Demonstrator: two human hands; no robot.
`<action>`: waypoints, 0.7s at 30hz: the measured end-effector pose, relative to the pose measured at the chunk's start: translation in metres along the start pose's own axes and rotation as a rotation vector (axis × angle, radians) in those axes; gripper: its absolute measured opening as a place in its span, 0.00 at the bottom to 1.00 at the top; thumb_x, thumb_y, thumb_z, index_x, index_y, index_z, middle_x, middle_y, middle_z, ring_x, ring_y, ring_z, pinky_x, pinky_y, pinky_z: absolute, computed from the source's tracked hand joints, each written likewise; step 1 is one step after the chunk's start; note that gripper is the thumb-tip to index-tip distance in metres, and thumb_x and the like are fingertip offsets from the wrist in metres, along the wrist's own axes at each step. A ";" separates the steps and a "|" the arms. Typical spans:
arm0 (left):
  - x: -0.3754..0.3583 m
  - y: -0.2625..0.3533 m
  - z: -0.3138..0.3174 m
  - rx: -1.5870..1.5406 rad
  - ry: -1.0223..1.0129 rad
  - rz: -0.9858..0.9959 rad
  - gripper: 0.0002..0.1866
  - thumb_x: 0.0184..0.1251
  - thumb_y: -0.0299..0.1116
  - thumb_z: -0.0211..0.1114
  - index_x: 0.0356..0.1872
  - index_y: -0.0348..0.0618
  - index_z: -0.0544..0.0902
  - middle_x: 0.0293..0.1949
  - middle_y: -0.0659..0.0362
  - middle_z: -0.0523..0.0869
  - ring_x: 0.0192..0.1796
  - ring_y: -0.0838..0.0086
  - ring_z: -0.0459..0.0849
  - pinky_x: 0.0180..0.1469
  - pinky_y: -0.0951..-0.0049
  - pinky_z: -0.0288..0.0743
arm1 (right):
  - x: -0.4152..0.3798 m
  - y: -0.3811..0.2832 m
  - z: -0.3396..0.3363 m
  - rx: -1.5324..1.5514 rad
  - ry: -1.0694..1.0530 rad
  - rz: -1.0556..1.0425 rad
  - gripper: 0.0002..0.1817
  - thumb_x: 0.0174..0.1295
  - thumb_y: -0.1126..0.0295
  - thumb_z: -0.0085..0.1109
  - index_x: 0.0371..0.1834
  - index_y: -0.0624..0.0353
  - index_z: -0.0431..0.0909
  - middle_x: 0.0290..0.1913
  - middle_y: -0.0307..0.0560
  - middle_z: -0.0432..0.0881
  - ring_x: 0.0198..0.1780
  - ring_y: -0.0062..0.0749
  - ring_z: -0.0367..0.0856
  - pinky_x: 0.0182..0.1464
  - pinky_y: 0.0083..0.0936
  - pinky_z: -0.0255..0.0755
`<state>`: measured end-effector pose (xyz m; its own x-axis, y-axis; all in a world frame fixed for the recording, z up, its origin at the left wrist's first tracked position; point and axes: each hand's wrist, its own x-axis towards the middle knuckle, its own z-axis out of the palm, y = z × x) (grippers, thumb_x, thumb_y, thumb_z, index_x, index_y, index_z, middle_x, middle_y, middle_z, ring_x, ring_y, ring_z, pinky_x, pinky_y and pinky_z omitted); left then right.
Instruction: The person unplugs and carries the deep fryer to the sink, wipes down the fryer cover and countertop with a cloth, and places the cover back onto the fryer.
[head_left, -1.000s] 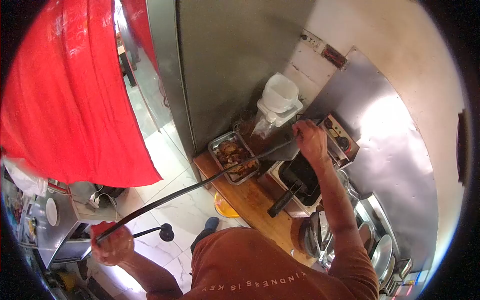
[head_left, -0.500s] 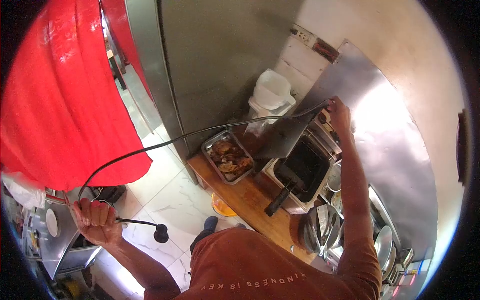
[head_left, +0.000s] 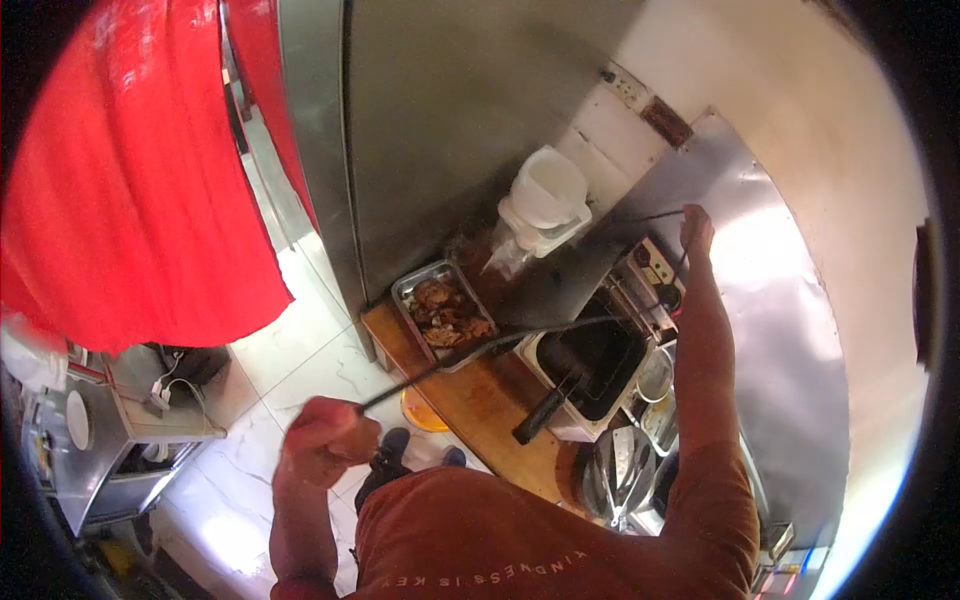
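Observation:
My left hand point(head_left: 328, 440) is closed around a black power cord point(head_left: 440, 366) in front of my body, low and left of the counter. From there the cord runs to the right over a metal tray of browned cooked food and across the deep fryer point(head_left: 567, 425). My right hand point(head_left: 697, 230) is raised behind the fryer, near the steel wall panel, with its fingers closed on another stretch of the same cord. Beside it sits the fryer's control box point(head_left: 648, 272) with knobs. The plug end is not visible.
The food tray point(head_left: 402, 305) and fryer stand on a wooden counter point(head_left: 500, 435). White plastic tubs point(head_left: 552, 190) are at the back, below a wall outlet strip point(head_left: 625, 88). Pans and utensils point(head_left: 620, 465) crowd the right. A red curtain point(head_left: 130, 200) hangs left; an orange bowl point(head_left: 424, 412) is below the counter.
My left hand has moved right, towards my body, and the cord now sags lower across the fryer. The plug that dangled below that hand is out of sight. My right hand still holds the cord.

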<state>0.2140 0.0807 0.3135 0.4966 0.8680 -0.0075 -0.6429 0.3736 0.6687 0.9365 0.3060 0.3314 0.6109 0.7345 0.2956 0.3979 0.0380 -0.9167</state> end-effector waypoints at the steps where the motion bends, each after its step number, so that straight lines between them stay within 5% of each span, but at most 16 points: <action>1: 0.004 -0.009 0.001 -0.048 -0.053 -0.025 0.20 0.68 0.38 0.63 0.17 0.48 0.69 0.17 0.65 0.68 0.23 0.73 0.63 0.24 0.69 0.52 | -0.004 -0.007 -0.002 0.079 -0.012 0.112 0.09 0.70 0.65 0.56 0.35 0.56 0.83 0.24 0.41 0.76 0.24 0.24 0.73 0.27 0.25 0.64; 4: 0.009 -0.019 0.013 -0.042 0.011 -0.256 0.22 0.71 0.42 0.65 0.17 0.45 0.70 0.18 0.66 0.67 0.24 0.76 0.63 0.25 0.72 0.52 | -0.001 0.011 -0.008 -0.056 -0.099 0.187 0.08 0.66 0.62 0.58 0.29 0.49 0.80 0.22 0.38 0.74 0.15 0.27 0.68 0.22 0.27 0.61; 6: 0.015 -0.028 0.017 0.017 0.030 -0.269 0.24 0.73 0.43 0.63 0.17 0.45 0.70 0.18 0.66 0.66 0.24 0.77 0.62 0.26 0.72 0.52 | 0.029 0.073 -0.024 -0.329 -0.063 0.030 0.10 0.68 0.64 0.55 0.30 0.53 0.80 0.26 0.47 0.82 0.22 0.43 0.80 0.26 0.38 0.71; 9: 0.020 -0.033 0.022 0.121 0.067 -0.293 0.25 0.74 0.45 0.61 0.17 0.45 0.69 0.18 0.67 0.66 0.23 0.78 0.62 0.26 0.72 0.52 | -0.005 0.063 -0.037 -1.307 0.062 -0.479 0.12 0.71 0.65 0.51 0.35 0.60 0.80 0.33 0.59 0.86 0.35 0.58 0.86 0.35 0.50 0.77; 10: 0.020 -0.034 0.023 0.157 0.079 -0.293 0.25 0.75 0.45 0.60 0.17 0.46 0.69 0.18 0.67 0.65 0.23 0.78 0.62 0.26 0.71 0.52 | -0.018 0.040 -0.038 -1.271 0.039 -0.282 0.12 0.72 0.66 0.48 0.40 0.63 0.80 0.41 0.66 0.86 0.47 0.67 0.85 0.45 0.55 0.78; 17: 0.024 -0.045 0.019 0.123 0.091 -0.300 0.24 0.74 0.44 0.60 0.16 0.46 0.69 0.18 0.67 0.65 0.22 0.78 0.62 0.27 0.71 0.53 | -0.032 -0.010 -0.121 -1.423 0.187 -0.049 0.11 0.68 0.64 0.58 0.45 0.57 0.83 0.45 0.58 0.89 0.49 0.56 0.88 0.50 0.49 0.82; 21: 0.029 -0.054 0.005 -0.006 0.059 -0.221 0.23 0.74 0.45 0.60 0.17 0.49 0.69 0.17 0.66 0.65 0.21 0.76 0.61 0.26 0.71 0.54 | -0.037 -0.041 -0.178 -1.516 0.354 -0.099 0.09 0.65 0.66 0.57 0.45 0.50 0.84 0.47 0.57 0.88 0.50 0.58 0.87 0.49 0.50 0.81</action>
<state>0.2661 0.0837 0.2808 0.5907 0.7824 -0.1972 -0.5259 0.5587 0.6413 1.0192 0.1570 0.4061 0.5792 0.5709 0.5819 0.6050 -0.7795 0.1626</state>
